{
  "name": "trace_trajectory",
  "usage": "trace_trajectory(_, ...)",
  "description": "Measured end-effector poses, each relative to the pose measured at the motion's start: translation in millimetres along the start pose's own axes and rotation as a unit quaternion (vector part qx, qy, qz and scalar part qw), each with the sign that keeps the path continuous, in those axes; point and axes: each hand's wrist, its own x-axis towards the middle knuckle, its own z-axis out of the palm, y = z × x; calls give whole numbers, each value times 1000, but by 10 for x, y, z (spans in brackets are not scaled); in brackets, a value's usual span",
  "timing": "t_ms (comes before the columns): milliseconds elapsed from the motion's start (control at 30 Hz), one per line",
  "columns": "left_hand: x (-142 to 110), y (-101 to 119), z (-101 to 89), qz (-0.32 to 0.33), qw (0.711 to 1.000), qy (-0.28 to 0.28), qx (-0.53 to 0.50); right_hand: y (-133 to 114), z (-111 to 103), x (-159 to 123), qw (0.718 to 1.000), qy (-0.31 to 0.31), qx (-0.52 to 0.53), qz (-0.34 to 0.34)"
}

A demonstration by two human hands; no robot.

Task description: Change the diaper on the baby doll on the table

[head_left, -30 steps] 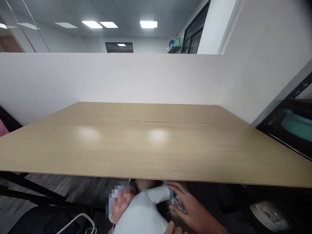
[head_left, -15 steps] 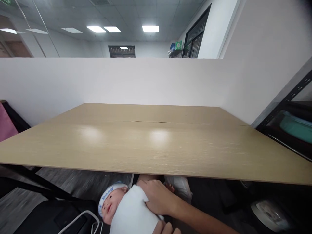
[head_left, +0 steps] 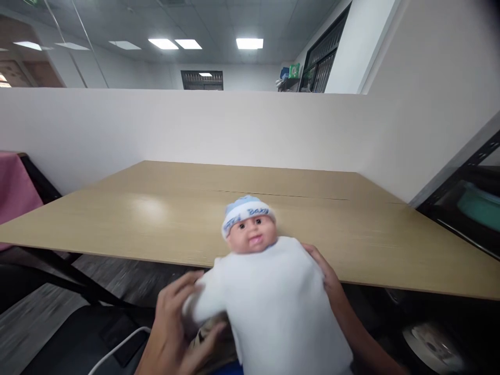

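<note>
A baby doll [head_left: 252, 237] in a white top [head_left: 277, 302] and a blue and white knitted hat [head_left: 248, 211] is upright in front of me at the table's near edge, its face toward me. My left hand [head_left: 175, 317] is curled around the end of the doll's sleeve on the left, fingers along its upper side and thumb below. On the other side, my right hand [head_left: 322, 268] holds the doll by the shoulder and upper arm. Most of its fingers are hidden behind the doll. The doll's legs are not visible.
A wooden table [head_left: 156, 224] stretches ahead to a low white partition [head_left: 234, 125]. At the left are a black chair [head_left: 70, 344] with a white cable [head_left: 117, 346] and a pink cloth [head_left: 17, 182]. A dark shelf rack [head_left: 461, 187] stands at the right.
The doll has come up from lying tilted below the table edge to upright, facing me. My right hand has moved from its front to its side; my left hand now shows at its sleeve.
</note>
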Motion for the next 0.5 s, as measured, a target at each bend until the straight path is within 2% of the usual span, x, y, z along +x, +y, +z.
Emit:
trace_trajectory(67,333,47,79,-28,998,-41,-31,58,-55,167,1000,23,-14,14)
trace_trajectory(133,691,52,197,-63,988,-132,-53,95,-122,300,999,25,-39,19)
trace_trajectory(233,1061,27,358,-79,972,-213,-55,110,-304,390,983,20,-180,2)
trace_trajectory(300,1172,4,430,-73,967,-236,-56,116,-464,388,944,11,-330,-6)
trace_trajectory(367,1223,-19,484,-66,965,-248,-55,148,-621,364,902,-13,-432,4)
trace_trajectory(433,1258,-47,533,-57,963,-257,-51,219,-752,336,888,-41,-457,15)
trace_trajectory(500,1297,-86,581,-50,961,-268,-47,325,-851,314,892,-57,-448,12)
